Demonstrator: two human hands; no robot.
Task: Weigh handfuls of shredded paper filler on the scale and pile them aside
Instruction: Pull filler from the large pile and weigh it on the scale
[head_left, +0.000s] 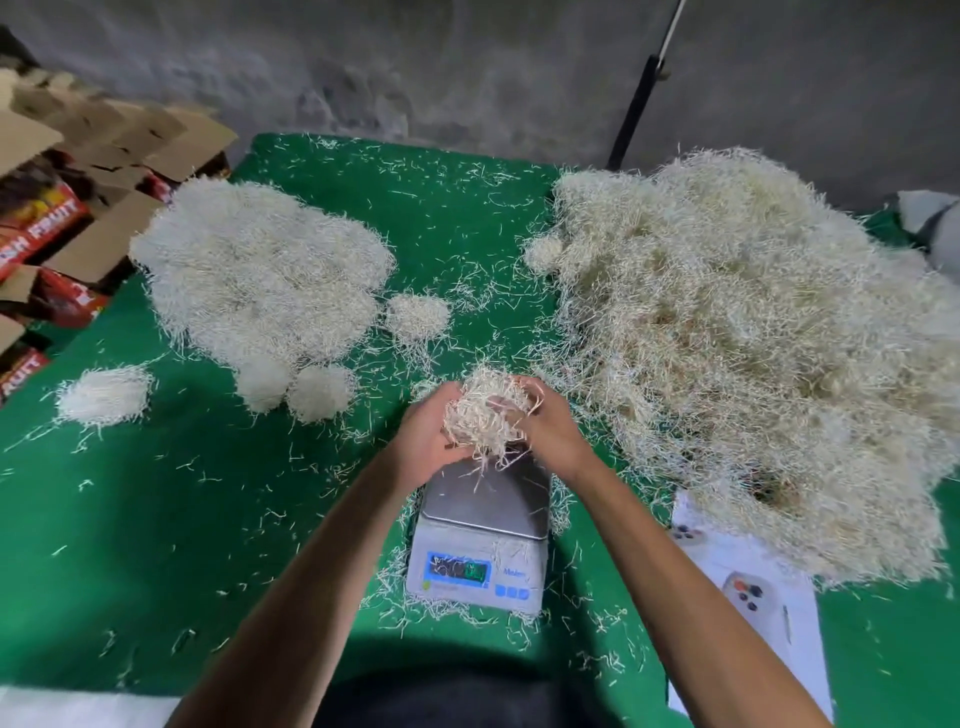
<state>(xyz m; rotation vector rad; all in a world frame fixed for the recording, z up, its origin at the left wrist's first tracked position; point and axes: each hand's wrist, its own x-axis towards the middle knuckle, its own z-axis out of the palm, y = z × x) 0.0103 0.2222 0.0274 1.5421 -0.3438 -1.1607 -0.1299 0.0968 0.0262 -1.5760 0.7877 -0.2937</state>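
Near the front edge of the green cloth-covered table (156, 545), centre: small grey digital scale with a steel pan (480, 525). Left hand (423, 439) and right hand (548, 426) cup one handful of pale shredded paper filler (485, 415) just above the pan, fingers curled round it; strands hang toward the pan. Pan looks bare. Readout too blurred to read. Left side: broad flat pile of weighed-looking tufts (260, 270), a few small clumps beside it. Right side: big loose heap of unsorted filler (753, 353), much larger. Judgement: well under half done.
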